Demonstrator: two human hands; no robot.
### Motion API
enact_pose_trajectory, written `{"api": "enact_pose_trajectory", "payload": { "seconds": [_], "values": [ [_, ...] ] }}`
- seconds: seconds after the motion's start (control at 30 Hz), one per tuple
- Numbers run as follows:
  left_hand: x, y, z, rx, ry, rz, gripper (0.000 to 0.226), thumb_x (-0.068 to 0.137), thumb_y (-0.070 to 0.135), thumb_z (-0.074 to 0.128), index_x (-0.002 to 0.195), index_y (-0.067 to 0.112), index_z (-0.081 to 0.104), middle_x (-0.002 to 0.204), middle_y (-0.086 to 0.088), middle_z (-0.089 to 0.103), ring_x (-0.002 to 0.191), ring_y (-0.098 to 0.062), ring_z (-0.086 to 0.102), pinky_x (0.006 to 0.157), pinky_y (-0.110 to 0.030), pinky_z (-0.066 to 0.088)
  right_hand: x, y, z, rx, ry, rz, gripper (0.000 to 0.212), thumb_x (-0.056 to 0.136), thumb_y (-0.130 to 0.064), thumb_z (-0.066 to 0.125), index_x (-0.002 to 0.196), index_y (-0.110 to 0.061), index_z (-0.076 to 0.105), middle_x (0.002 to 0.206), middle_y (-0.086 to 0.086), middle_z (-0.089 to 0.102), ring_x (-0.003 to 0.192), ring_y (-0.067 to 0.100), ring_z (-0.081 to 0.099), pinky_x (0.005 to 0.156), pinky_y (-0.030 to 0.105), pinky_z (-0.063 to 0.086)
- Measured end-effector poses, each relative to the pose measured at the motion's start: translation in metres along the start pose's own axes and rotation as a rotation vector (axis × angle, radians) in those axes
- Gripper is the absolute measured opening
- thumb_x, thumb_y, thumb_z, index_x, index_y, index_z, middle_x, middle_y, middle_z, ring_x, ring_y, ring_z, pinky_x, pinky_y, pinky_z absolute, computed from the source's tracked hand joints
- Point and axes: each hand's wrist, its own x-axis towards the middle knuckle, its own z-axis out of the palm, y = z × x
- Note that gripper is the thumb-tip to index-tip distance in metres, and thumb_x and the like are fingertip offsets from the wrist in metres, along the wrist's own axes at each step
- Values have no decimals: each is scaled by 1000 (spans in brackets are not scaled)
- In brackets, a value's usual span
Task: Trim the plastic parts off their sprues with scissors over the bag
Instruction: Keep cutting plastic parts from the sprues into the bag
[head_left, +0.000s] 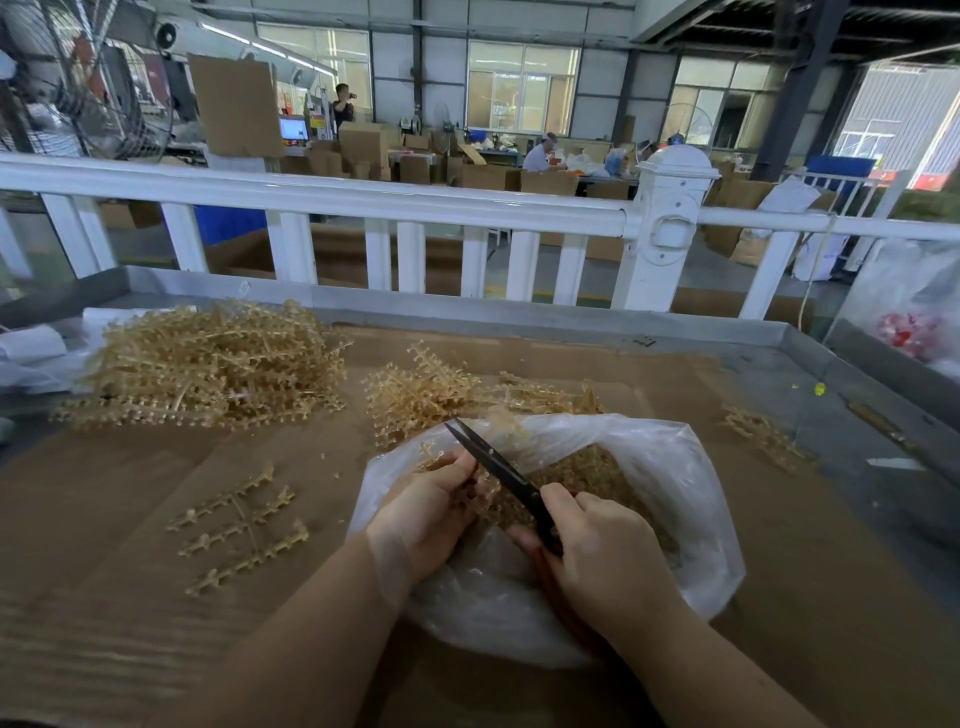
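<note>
The bench (130, 519), lined with brown cardboard, fills the lower view, with a white fence (363, 208) along its far edge at 12 o'clock. A big pile (208, 358) of tan sprues lies at 10 o'clock, and a smaller pile (431, 389) sits just beyond the bag (675, 499). The clear bag lies open at centre, holding trimmed parts (597, 478). One flat sprue (244, 530) lies alone at 9 o'clock of the bag; a few more (763, 436) lie at 2 o'clock. Over the bag, the left hand (426, 514) has its fingers curled round a sprue (431, 454). The right hand (602, 551) has its fingers wrapped round the handles of black scissors (498, 467), blades pointing toward 11 o'clock beside the held sprue.
</note>
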Motion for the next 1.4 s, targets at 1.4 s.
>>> {"api": "enact_pose_trajectory", "payload": {
  "seconds": [1.4],
  "values": [
    [-5, 2, 6, 28, -33, 36, 15, 92, 0, 48, 103, -1, 58, 103, -21, 62, 96, -31, 60, 97, -43, 45, 8, 2, -3, 9, -152, 89, 40, 88, -64, 37, 104, -30, 50, 89, -8, 59, 85, 11, 54, 72, 20, 40]
  ]
}}
